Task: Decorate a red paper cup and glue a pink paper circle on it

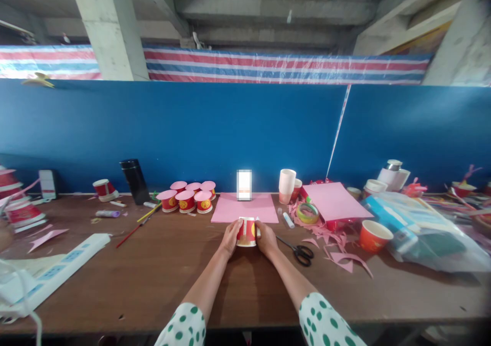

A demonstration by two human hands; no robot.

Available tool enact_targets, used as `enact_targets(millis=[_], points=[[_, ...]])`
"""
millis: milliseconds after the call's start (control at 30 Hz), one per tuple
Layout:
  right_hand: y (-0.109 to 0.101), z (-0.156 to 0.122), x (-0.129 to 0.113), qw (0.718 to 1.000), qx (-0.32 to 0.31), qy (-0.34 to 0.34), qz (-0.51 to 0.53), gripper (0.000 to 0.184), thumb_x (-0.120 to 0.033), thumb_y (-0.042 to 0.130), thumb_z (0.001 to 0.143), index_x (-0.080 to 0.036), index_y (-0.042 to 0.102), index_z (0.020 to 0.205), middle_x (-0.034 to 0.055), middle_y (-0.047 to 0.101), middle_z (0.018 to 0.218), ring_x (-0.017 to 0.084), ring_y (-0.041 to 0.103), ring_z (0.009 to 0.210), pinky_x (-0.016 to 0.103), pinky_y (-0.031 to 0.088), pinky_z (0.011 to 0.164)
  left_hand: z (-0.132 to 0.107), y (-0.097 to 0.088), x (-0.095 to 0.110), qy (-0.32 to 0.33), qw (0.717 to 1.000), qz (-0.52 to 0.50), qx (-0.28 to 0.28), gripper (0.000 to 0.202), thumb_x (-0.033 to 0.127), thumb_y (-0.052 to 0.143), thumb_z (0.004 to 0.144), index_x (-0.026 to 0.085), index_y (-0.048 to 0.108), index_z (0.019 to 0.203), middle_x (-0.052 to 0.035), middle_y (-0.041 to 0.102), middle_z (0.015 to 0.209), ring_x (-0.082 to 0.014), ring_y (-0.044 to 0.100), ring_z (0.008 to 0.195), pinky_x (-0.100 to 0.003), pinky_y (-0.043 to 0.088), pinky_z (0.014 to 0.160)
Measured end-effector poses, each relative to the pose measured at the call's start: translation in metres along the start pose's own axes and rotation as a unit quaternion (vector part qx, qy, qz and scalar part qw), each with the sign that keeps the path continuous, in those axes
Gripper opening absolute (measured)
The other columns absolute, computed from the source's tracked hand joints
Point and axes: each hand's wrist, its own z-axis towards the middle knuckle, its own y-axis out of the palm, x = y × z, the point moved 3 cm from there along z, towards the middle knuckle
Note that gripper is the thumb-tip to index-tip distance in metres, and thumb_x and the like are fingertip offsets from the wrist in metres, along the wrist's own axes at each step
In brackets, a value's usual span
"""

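Red paper cup (246,236), round-walled and gold-printed, white rim down, sits between the fingers of the left hand (230,237) and right hand (267,237), both grasping its sides, by the flat pink sheet's (226,212) front edge.

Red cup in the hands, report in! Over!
Left hand, right hand both on red cup. Pink paper just beyond. Scissors beside right hand, not blocking.

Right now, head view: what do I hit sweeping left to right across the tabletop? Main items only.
White power strip → black bottle → cluster of pink-topped cups → left hand → red cup held between both hands → right hand → scissors → orange cup.
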Motion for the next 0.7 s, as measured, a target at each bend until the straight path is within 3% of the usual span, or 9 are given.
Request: enact_targets(millis=[700], points=[[-0.0002,-0.0004,-0.0001,1.000,0.004,-0.006,0.005,0.041,-0.003,0.049,0.068,-0.023,0.057,0.103,0.0046,0.066,0.101,0.019,0.060,0.092,0.021,0.036,0.069,-0.0018,0.0023,0.0031,0.002,1.000,0.005,-0.003,0.040,0.050,0.063,0.068,0.012,0.065,0.080,-0.0035,0.067,0.067,-0.0147,0.059,0.058,-0.025,0.045,0.059]])
